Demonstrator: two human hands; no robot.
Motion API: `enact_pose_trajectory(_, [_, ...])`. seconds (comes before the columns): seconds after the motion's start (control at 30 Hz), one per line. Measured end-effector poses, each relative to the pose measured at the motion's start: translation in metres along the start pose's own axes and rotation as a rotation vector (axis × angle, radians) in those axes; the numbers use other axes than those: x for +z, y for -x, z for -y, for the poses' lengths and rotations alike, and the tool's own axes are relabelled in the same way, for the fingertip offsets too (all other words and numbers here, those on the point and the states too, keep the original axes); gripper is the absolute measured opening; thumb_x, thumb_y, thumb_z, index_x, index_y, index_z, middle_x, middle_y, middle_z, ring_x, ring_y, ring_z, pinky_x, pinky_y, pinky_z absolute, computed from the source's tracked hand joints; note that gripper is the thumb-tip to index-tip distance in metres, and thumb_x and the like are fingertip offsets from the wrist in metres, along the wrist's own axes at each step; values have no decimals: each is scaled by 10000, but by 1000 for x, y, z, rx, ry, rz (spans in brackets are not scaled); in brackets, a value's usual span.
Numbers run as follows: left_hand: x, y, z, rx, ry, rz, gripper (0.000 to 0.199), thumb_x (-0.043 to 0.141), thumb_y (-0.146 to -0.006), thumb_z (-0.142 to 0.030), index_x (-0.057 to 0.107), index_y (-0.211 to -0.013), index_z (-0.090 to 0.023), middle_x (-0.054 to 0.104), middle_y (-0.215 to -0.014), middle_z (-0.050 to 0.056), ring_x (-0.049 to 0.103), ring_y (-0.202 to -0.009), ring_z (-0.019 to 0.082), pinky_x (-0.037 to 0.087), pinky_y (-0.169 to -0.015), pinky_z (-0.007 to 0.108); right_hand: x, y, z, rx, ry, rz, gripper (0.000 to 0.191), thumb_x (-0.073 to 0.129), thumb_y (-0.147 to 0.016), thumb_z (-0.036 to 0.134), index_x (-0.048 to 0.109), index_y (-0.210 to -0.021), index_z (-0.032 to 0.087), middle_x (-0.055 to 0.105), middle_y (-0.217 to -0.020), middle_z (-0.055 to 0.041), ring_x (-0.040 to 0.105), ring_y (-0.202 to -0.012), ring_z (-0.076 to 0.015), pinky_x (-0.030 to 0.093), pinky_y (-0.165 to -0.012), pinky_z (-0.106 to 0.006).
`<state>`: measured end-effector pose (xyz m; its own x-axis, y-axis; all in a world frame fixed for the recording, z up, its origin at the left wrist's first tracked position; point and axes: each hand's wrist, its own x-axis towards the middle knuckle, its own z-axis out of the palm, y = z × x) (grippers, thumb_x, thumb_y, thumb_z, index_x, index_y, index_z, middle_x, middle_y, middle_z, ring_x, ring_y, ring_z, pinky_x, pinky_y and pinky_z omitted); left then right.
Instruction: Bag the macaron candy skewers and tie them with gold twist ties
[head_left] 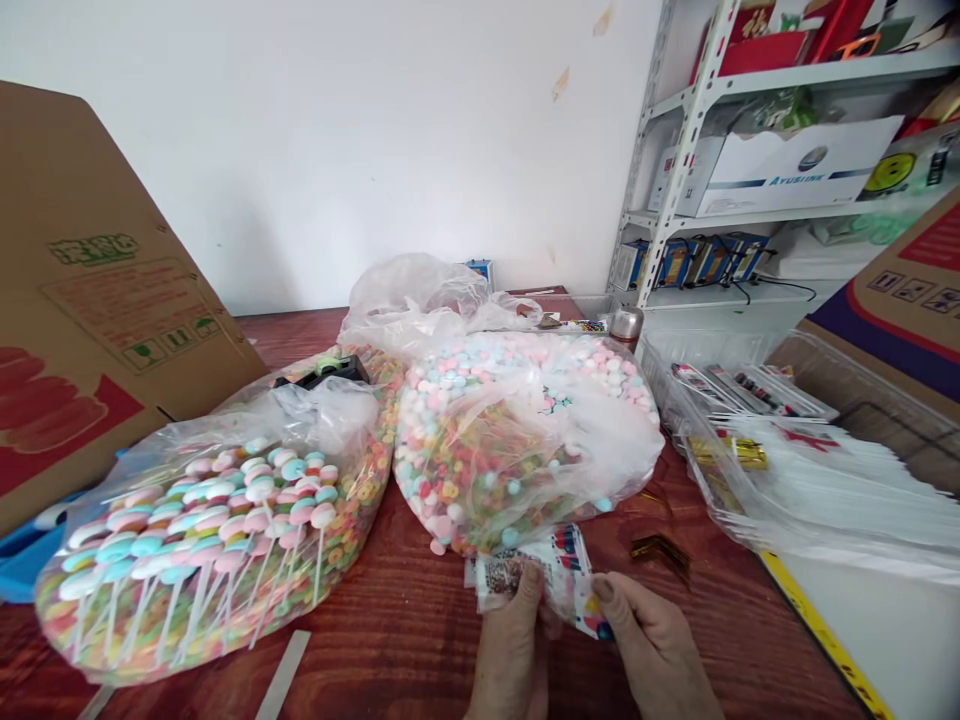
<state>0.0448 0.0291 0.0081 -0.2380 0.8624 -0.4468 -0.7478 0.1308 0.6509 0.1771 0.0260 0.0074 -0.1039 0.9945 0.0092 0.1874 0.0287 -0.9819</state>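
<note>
My left hand pinches a small printed plastic bag near its left end, thumb on top. The thumb and fingers of my right hand grip the bag's right end, by its coloured dots. Just beyond them lies a large clear bag of pastel marshmallows and coloured candy rings. To the left, skewers of marshmallows on white sticks rest on another clear bag of candy rings. Gold twist ties are on the table right of my hands.
A cardboard box stands at the left. On the right, a clear plastic bin holds stacks of white packets, beside another box. A metal shelf is behind it. White strips lie on the wooden table.
</note>
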Motion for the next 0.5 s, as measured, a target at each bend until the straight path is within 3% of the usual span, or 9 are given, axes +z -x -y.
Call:
enact_pose_trajectory(0.1, [-3,-5,2,-126,158,-18,452,860,-585,-464,520,-631,-169,474,-444,-82,389,-399,44,354,-441,189,-3,6,14,-115,-2,-95,440,373,-972,543,645,-822,232,582,-706,2,550,-662,-172,431,-623,-242])
enact_pose_trajectory(0.2, [-7,-9,3,-170,247,-21,440,848,-615,-452,507,-641,-174,478,-445,-80,390,-392,45,362,-439,193,2,9,23,-295,35,-230,368,448,-946,571,647,-1074,290,636,-989,-25,604,-901,-197,464,-791,-254])
enact_pose_trajectory(0.3, [-10,-11,5,-174,268,6,414,833,-647,-439,519,-651,-171,478,-448,-72,407,-408,50,391,-458,195,10,11,22,-428,148,-275,351,479,-941,559,654,-1113,308,607,-1156,-48,582,-1076,-221,465,-899,-285])
enact_pose_trajectory(0.4, [-11,-9,8,-130,253,25,381,844,-644,-409,559,-724,-169,512,-510,-64,433,-439,50,389,-456,179,13,13,10,-460,270,-240,302,495,-954,489,667,-1112,297,623,-1180,-64,602,-1076,-233,498,-889,-314])
enact_pose_trajectory(0.5, [-12,-1,6,-91,198,54,347,833,-670,-376,608,-842,-177,580,-626,-34,501,-499,70,387,-443,174,19,11,-9,-483,335,-263,294,446,-972,458,692,-1049,317,690,-1050,-47,657,-960,-228,533,-837,-333])
